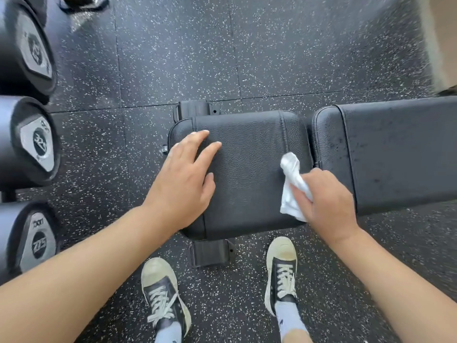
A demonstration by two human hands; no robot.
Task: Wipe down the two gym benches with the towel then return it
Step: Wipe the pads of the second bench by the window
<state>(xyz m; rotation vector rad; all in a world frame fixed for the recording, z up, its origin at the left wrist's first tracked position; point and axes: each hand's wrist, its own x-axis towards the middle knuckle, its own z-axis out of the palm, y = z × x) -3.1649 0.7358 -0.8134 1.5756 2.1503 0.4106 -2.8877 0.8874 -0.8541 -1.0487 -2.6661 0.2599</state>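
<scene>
Right hand [326,196] is gripping a crumpled white towel [293,185] on the black padded leather bench seat [249,174], left hand [184,179] resting flat with fingers spread beside it

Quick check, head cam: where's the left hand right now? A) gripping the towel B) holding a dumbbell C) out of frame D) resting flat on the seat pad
D: the left hand lies with straight fingers on the black seat pad, while the right hand grips the white towel.
</scene>
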